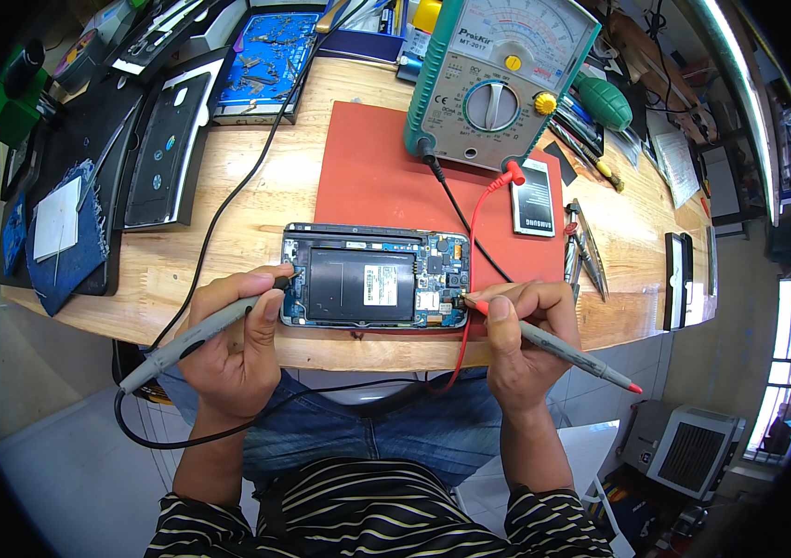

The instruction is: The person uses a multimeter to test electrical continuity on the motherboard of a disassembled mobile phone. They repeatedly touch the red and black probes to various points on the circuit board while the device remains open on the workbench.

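An opened smartphone lies lengthwise at the table's near edge, its dark frame, battery bay and circuit board exposed. Closed in a pinch, my left hand holds a grey test probe with a black collar, its tip at the phone's left end. The fingers of my right hand grip a grey test probe with a red collar and red end, pointing at the board's lower right corner. Whether either tip makes contact, I cannot tell. Beyond the phone stands an analog multimeter, with a black and a red lead plugged in.
Under the phone is an orange-red mat, bearing a loose phone battery. Tweezers lie to the right. A black open box, a denim cloth and a blue parts tray stand left. A black cable crosses the wooden table.
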A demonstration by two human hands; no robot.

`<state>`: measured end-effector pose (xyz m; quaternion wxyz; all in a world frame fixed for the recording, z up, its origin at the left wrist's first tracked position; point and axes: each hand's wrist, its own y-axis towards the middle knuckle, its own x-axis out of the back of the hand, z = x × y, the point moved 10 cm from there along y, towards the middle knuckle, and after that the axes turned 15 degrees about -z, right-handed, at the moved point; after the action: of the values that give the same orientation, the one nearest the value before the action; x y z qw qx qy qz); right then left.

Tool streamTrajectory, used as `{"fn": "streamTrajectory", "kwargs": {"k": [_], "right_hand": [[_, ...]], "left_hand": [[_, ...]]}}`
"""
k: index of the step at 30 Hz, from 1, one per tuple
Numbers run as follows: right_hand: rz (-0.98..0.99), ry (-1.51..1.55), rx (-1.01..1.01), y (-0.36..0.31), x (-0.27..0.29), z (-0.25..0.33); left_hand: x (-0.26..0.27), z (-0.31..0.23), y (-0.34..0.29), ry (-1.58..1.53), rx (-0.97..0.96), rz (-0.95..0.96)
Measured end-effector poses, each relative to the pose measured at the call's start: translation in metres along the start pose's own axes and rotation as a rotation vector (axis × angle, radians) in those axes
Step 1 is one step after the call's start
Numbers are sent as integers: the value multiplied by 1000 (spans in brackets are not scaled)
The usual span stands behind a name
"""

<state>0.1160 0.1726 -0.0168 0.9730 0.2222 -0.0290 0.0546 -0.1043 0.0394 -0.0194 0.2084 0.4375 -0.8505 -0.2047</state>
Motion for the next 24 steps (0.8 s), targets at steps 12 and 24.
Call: {"fn": "streamTrajectory", "kwargs": {"k": [12,24], "right_hand": [[-1,4,-26,0,0,-1],[1,6,-6,0,0,2]], "left_hand": [[-1,-2,1,12,-6,6],[3,1,1,-23,-12,-41]]}}
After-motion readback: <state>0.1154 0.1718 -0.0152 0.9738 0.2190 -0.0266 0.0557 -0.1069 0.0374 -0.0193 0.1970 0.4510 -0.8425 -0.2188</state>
